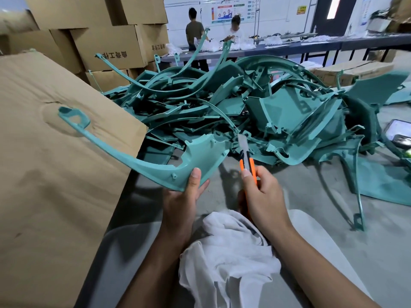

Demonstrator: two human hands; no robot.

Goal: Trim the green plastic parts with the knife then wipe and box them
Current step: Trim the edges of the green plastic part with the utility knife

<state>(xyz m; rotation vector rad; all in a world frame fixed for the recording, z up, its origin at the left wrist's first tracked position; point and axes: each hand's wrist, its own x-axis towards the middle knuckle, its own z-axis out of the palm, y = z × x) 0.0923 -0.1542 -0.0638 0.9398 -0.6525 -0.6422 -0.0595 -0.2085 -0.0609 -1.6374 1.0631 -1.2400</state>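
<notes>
Parts pile ahead, carton to the left, cloth nearest the person.

The left hand (184, 196) holds a long curved green plastic part (155, 167) that reaches left over the large brown cardboard carton (55, 174). Just right of it, the right hand (262, 192) holds the orange utility knife (248, 161). The heap of green plastic parts (255, 114) lies behind both; the crumpled white cloth (229, 252) lies below the forearms, on the person's lap.

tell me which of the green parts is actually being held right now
The long curved green part at lower centre, gripped at its wide end by the left hand. The other green parts lie loose in the pile behind it on the floor.
</notes>
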